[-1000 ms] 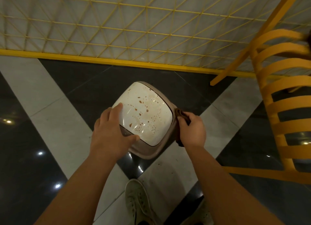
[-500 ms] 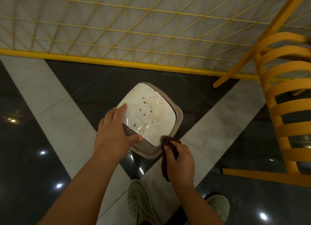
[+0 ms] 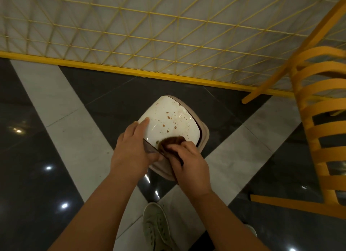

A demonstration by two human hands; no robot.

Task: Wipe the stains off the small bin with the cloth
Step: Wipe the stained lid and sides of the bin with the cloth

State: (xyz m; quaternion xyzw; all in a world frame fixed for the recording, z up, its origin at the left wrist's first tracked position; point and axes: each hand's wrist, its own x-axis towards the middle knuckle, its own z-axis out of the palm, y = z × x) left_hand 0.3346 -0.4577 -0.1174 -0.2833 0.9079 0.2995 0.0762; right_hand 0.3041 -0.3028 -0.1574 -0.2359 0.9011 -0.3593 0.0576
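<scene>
The small bin (image 3: 174,119) stands on the floor, seen from above. Its white domed lid carries brown spots, mostly on the right half, and a beige rim shows at the right and near edges. My left hand (image 3: 131,149) grips the lid's near left edge, fingers along the side and thumb at the front. My right hand (image 3: 189,162) holds a dark brown cloth (image 3: 172,141) and presses it on the lid's near edge. The cloth's lower part hangs under my hand, mostly hidden.
A yellow wire-mesh fence (image 3: 149,40) with a solid yellow base rail runs behind the bin. A yellow slatted chair (image 3: 324,119) stands at the right, one leg angled toward the fence. My shoes (image 3: 157,230) are just below the bin on the grey and dark tiled floor.
My right hand has brought the cloth from the bin's right side round to the front and onto the lid. The near part of the lid shows fewer spots. My left hand kept its hold.
</scene>
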